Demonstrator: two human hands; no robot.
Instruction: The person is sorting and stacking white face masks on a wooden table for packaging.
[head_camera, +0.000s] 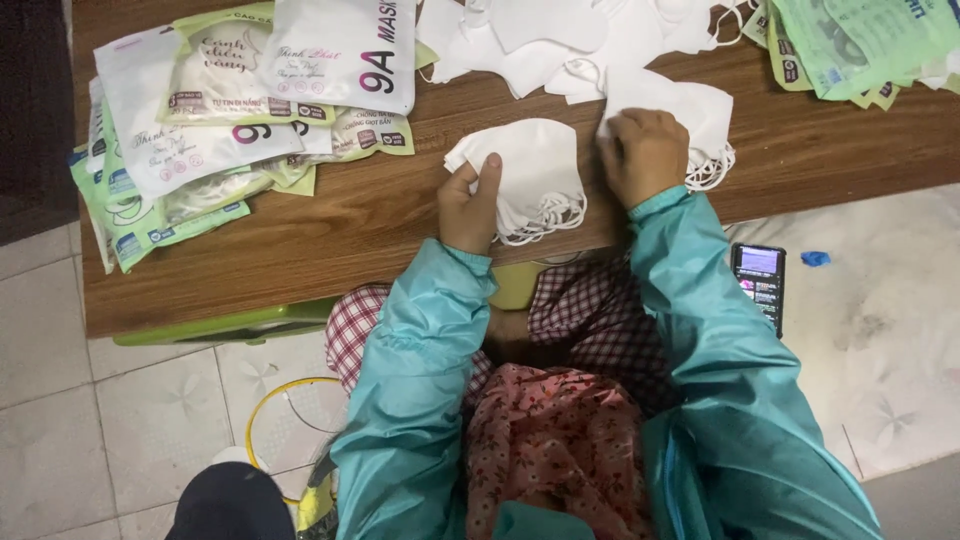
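The left hand (470, 200) pinches the near-left edge of a stack of white folded cloth face masks (535, 165), fingers curled narrow around it. The stack's long axis runs sideways, rightward from those fingers. The right hand (645, 155), fingers bent and pressing down, rests on a second white mask pile (690, 105) just beside.

Low brown wooden table (350, 215) spans the frame's top: packaged masks in white-and-green plastic sleeves (200, 130) heaped upper left, loose white cloth masks (540, 40) top centre, more green packets (850, 40) upper right.
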